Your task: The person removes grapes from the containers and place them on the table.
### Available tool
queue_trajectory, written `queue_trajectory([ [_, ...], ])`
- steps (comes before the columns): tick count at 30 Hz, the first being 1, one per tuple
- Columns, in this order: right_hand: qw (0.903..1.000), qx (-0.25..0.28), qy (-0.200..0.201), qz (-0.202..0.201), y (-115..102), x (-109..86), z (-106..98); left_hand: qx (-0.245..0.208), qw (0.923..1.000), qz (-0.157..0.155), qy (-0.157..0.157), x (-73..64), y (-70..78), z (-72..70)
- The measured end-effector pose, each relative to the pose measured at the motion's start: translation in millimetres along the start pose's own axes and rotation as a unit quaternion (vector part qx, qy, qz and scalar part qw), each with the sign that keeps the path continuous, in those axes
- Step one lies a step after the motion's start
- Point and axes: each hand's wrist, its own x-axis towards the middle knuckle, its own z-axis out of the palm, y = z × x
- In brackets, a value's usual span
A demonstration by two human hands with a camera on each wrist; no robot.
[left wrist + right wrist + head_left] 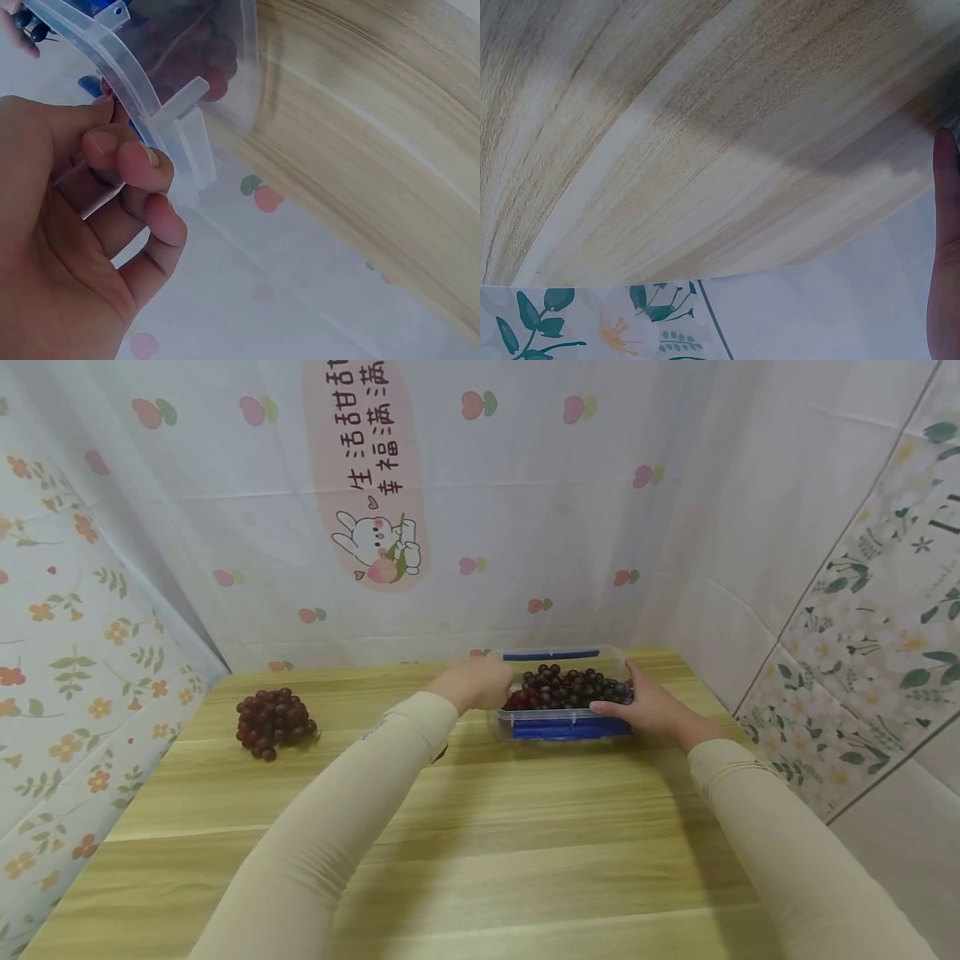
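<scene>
A clear plastic food container (pixel 551 714) with blue clips stands near the table's back edge, its top uncovered. Dark grapes (pixel 573 687) lie in it, redder ones at its left end. Over the left rim my left hand (pixel 480 682) has its fingers curled. In the left wrist view, that hand (pixel 82 202) pinches at a bunch of red grapes (pixel 214 79), seen through the container wall; the pinched part is mostly hidden. My right hand (pixel 651 703) grips the container's right end, thumb over the front rim. Only a strip of this hand (pixel 946 247) shows in the right wrist view.
Another bunch of dark red grapes (pixel 273 723) lies at the left of the wood-grain table (pixel 525 843). Behind the table hangs a white printed curtain (pixel 525 527). Flowered cloths (pixel 67 652) flank both sides.
</scene>
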Motion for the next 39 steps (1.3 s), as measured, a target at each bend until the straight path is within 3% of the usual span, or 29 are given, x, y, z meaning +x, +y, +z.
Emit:
queue_trajectory([
  [10, 1.0000, -0.005, 0.001, -0.003, 1.7, 1.7, 0.1, 0.016, 0.9999, 0.001, 0.006, 2.1, -2.5, -4.9],
  [19, 1.0000, -0.008, 0.002, -0.004, -1.8, -0.2, -0.8, 0.016, 0.9996, 0.011, 0.019, -1.7, -3.0, -14.1],
  [27, 1.0000, -0.005, -0.001, 0.003, -3.4, -3.2, -1.1, 0.051, 0.9982, 0.008, 0.030, -8.5, -4.3, -23.2],
  [32, 1.0000, -0.008, 0.002, 0.001, -3.5, -3.5, -0.7, 0.042, 0.9986, 0.015, 0.030, -10.0, -5.8, -29.8],
  [39, 1.0000, 0.000, 0.000, 0.002, -5.8, -5.7, -3.0, 0.034, 0.9974, 0.022, 0.060, -10.9, -9.6, -44.1],
])
